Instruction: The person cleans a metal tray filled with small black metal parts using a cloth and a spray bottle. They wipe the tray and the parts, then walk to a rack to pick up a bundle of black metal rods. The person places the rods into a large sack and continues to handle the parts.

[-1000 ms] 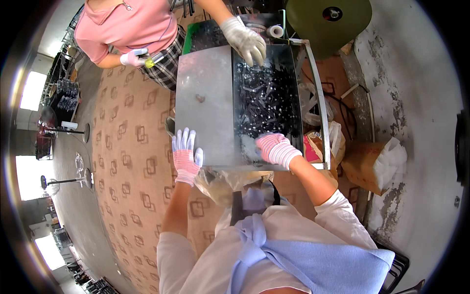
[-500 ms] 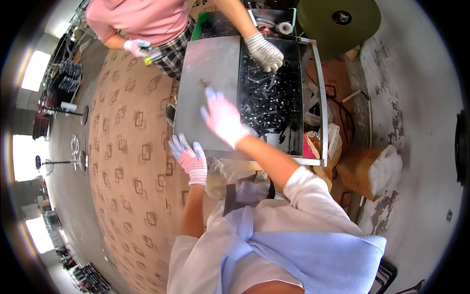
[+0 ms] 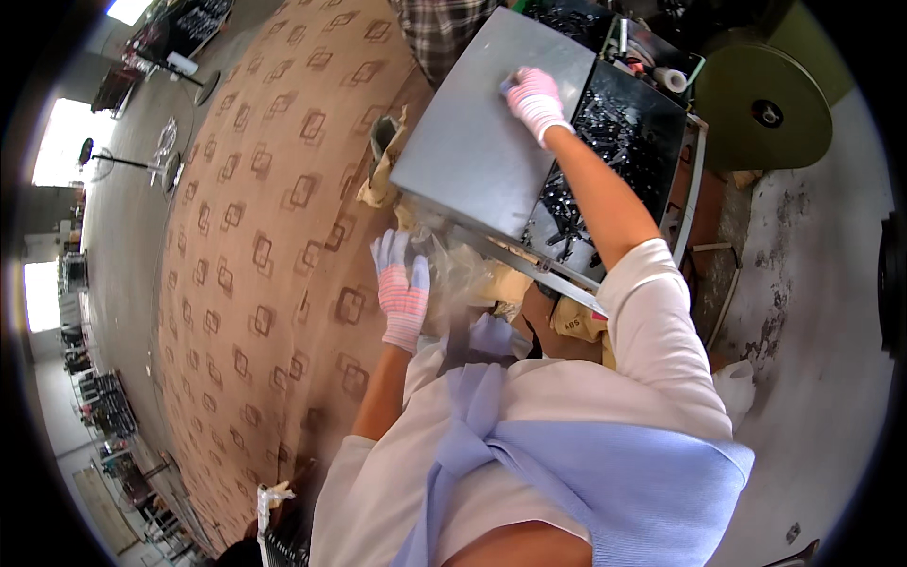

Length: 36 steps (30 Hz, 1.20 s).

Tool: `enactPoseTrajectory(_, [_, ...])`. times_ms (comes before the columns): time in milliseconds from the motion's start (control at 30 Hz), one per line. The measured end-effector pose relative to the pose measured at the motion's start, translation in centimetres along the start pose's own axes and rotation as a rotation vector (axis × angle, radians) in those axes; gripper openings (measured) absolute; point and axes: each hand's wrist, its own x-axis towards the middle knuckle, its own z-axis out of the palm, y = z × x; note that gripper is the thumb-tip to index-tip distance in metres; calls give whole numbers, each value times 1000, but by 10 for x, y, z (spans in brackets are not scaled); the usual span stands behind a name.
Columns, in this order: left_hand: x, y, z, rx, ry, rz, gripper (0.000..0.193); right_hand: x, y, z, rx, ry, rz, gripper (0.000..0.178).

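Observation:
My right hand (image 3: pixel 536 102), in a pink-and-white glove with bluish fingertips, is over the far part of a grey metal tabletop (image 3: pixel 472 156). Its fingers are curled closed; whatever they hold, if anything, is hidden. My right forearm crosses a dark tray (image 3: pixel 664 128) of small black pieces (image 3: pixel 567 215) beside the tabletop. My left hand (image 3: pixel 403 288), gloved alike, is off the table's near edge with fingers spread and nothing in them. It is close to a clear plastic bag (image 3: pixel 444 260) hanging below that edge.
A metal frame rail (image 3: pixel 693 180) edges the tray's right side. A white roll (image 3: pixel 671 79) lies behind the tray, near a large olive-green reel (image 3: pixel 775 109). An open paper sack (image 3: pixel 380 180) stands left of the table. Another person's plaid garment (image 3: pixel 442 38) shows at the far edge.
My view has turned, shifting the table up and right. My right hand has gone from reaching, fingers extended, to curled. My left hand has left the table's corner. The co-worker's hands are out of view.

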Motion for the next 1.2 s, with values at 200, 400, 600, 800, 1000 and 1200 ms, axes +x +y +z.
enactPoseTrajectory(200, [-5,-4,2,-89,-13,-66,40,13,14,-25,299,-76,55,20])
enactPoseTrajectory(400, [10,11,8,-103,128,-30,31,21,36,-37,660,-51,107,19])
enactPoseTrajectory(600, [101,33,-2,64,87,122,18,12,56,-49,871,-35,160,12])
enactPoseTrajectory(800, [158,26,48,150,-468,-52,22,-8,63,-56,985,2,171,9])
enactPoseTrajectory(1000, [184,48,59,454,-725,-207,26,-32,78,-67,1083,49,134,7])
enactPoseTrajectory(1200, [187,21,57,30,-730,-27,17,-48,85,-83,1110,55,170,6])
